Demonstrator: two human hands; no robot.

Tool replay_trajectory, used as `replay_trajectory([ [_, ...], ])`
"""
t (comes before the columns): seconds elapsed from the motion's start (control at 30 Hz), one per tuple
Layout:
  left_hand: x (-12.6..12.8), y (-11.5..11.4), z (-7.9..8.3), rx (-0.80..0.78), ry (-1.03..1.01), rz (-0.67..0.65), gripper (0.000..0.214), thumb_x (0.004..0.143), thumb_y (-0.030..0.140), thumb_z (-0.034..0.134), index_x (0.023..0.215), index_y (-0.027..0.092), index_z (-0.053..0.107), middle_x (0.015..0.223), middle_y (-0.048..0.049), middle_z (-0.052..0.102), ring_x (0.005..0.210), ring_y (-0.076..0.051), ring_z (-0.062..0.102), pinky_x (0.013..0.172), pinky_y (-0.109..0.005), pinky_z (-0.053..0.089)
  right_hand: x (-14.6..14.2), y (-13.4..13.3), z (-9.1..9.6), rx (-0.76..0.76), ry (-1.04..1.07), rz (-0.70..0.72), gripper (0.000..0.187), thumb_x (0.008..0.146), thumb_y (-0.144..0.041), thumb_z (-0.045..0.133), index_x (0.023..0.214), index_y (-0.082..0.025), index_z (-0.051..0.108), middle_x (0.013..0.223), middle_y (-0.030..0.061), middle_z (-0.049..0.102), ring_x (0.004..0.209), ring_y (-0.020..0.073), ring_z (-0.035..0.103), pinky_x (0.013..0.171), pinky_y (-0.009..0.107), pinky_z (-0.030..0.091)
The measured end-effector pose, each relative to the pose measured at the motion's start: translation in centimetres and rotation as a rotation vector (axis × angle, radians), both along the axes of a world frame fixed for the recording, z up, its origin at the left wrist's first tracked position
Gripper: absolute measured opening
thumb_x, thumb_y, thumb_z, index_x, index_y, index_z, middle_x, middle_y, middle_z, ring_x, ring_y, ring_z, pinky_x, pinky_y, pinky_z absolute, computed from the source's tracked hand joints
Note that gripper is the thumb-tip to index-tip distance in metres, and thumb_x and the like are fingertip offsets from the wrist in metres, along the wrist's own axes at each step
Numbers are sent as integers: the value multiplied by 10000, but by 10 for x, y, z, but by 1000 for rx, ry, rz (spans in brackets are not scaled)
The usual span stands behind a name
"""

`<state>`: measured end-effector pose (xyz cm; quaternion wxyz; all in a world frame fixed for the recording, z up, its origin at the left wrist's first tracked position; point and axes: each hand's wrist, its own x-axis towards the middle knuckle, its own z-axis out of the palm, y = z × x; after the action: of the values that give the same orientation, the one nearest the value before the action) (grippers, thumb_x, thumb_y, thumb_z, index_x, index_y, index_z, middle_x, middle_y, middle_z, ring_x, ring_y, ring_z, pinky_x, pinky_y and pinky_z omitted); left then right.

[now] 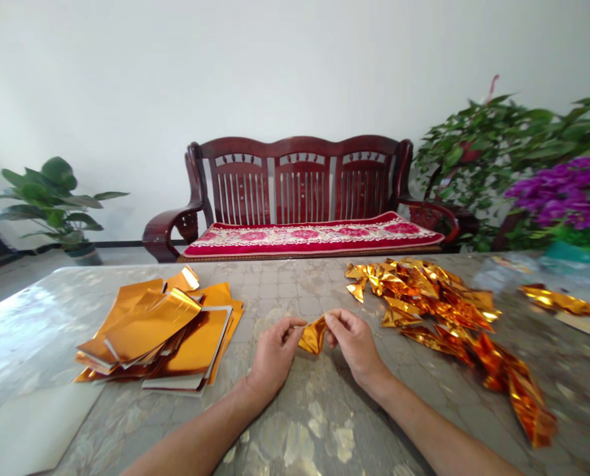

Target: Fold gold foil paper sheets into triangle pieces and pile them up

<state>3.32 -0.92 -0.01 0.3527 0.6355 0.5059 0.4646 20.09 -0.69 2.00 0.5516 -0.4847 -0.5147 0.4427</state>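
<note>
A small folded piece of gold foil paper (pixel 313 336) is pinched between both my hands at the middle of the table. My left hand (pixel 274 354) grips its left end with thumb and fingers closed. My right hand (pixel 353 342) pinches its right end the same way. A stack of flat gold foil sheets (pixel 162 330) lies to the left of my left hand. A heap of folded gold foil pieces (pixel 438 301) spreads out to the right of my right hand.
The table (pixel 305 430) has a patterned, glossy top. A white sheet (pixel 27 430) lies at the near left corner. More gold foil (pixel 563 302) and clear plastic lie at far right. Behind stand a wooden bench (pixel 299 198) and potted plants (pixel 51 198).
</note>
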Motion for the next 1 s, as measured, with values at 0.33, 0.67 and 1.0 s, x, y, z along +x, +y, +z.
replay_trajectory([
  [0.33, 1, 4, -4, -127, -123, -30, 238, 791, 334, 591, 919, 182, 722, 605, 22, 623, 484, -110, 524, 490, -210, 395, 2, 2, 0, 10, -13, -25, 361, 761, -542, 659, 734, -184, 623, 495, -37, 527, 446, 119, 455, 458, 239, 366],
  [0.67, 2, 5, 3, -305, -339, -19, 263, 680, 261, 589, 896, 146, 684, 501, 50, 583, 438, -78, 484, 481, -185, 364, 1, 2, 0, 10, -15, -41, 398, 742, -580, 666, 738, -184, 633, 495, -32, 537, 439, 123, 466, 444, 240, 372],
  [1.0, 3, 2, 11, -325, -490, -46, 142, 614, 213, 592, 716, 150, 669, 583, 21, 640, 501, -68, 538, 541, -182, 422, 2, 3, 1, 3, -15, -69, 409, 740, -598, 657, 754, -190, 623, 485, -37, 527, 437, 128, 477, 432, 240, 379],
])
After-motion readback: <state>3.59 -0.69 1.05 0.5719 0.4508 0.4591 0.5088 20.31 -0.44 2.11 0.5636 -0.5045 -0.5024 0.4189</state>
